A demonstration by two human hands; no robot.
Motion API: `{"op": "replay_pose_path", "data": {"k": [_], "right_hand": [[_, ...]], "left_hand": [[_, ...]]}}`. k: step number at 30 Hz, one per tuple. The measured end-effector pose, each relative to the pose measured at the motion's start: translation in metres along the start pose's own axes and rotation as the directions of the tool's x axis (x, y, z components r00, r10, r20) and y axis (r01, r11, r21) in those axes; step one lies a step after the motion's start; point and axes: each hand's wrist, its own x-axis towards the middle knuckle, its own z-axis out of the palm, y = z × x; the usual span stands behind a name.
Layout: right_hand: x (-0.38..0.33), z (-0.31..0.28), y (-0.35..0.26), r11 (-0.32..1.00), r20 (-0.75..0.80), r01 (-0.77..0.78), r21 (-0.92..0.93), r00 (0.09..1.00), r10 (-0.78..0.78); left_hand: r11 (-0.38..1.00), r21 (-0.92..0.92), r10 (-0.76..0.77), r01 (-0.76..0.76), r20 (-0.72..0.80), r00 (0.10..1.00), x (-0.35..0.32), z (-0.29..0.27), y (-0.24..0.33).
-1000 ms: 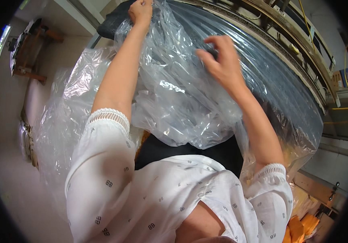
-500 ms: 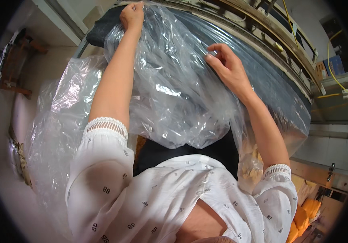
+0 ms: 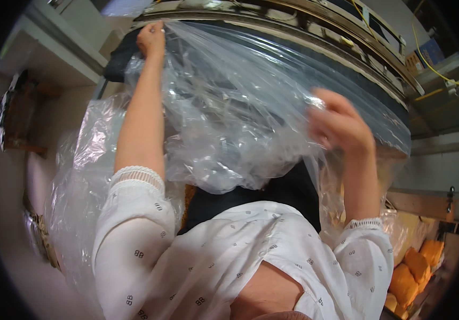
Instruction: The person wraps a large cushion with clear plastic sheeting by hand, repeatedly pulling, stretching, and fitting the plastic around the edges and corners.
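Observation:
A large sheet of clear plastic film (image 3: 213, 117) lies crumpled across my lap and over the dark padded work surface (image 3: 315, 74). At the far left corner of that surface, my left hand (image 3: 152, 40) is closed on the film's edge with the arm stretched out. My right hand (image 3: 341, 120), smeared by motion, is at the right with bent fingers against a gathered part of the film. Taut folds run in the film between the two hands. More of the film hangs down on the left side, past my left arm.
Beyond the padded surface runs a long machine frame (image 3: 304, 26) with rails. A yellow cable (image 3: 427, 58) hangs at the right, near a blue box (image 3: 431, 52). Orange bundles (image 3: 413, 272) lie at the lower right. A small wooden-legged stand (image 3: 21, 114) is at the left.
My right hand has moved right and toward me, its fingers now curled at the film, which is pulled tauter. My left hand appears lower and slightly left, still gripping the edge.

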Motion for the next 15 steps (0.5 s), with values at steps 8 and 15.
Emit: {"op": "replay_pose_path", "data": {"k": [8, 15], "right_hand": [[-0.239, -0.039, 0.012, 0.942, -0.581, 0.335, -0.009, 0.765, -0.278], [-0.309, 0.049, 0.031, 0.957, -0.966, 0.236, -0.171, 0.151, -0.21]], "left_hand": [[0.999, -0.001, 0.033, -0.033, 0.126, 0.991, 0.005, 0.011, 0.004], [0.989, 0.038, 0.133, -0.141, 0.169, 0.977, 0.032, 0.007, -0.03]]}}
